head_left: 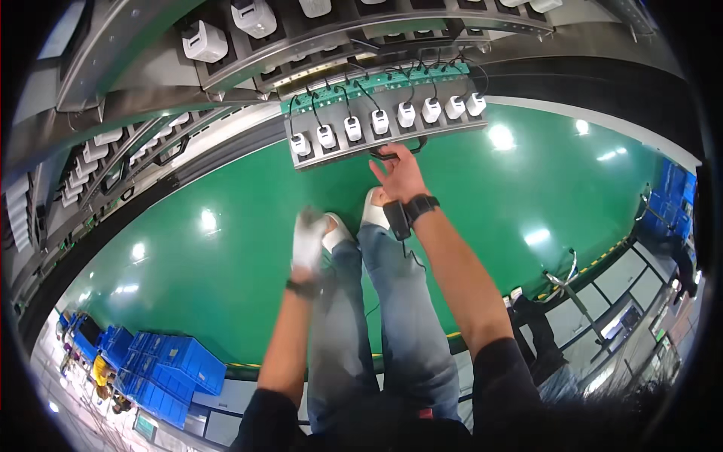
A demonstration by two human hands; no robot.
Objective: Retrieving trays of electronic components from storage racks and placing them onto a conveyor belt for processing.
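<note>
A pulled-out metal test tray carries a row of several white plug-in chargers. Black cables run from them to a green strip along the tray's back. At the tray's front edge, my bare right hand has its fingers hooked round a black handle, with the thumb held apart. My left hand, in a white glove, hangs over the floor below the tray's left part, touching nothing that I can see. Motion smears its fingers.
Above the tray, a metal rack holds more white chargers; further rows fill its left side. Blue bins stand at the lower left, others at the far right. A chair base rests on the green floor.
</note>
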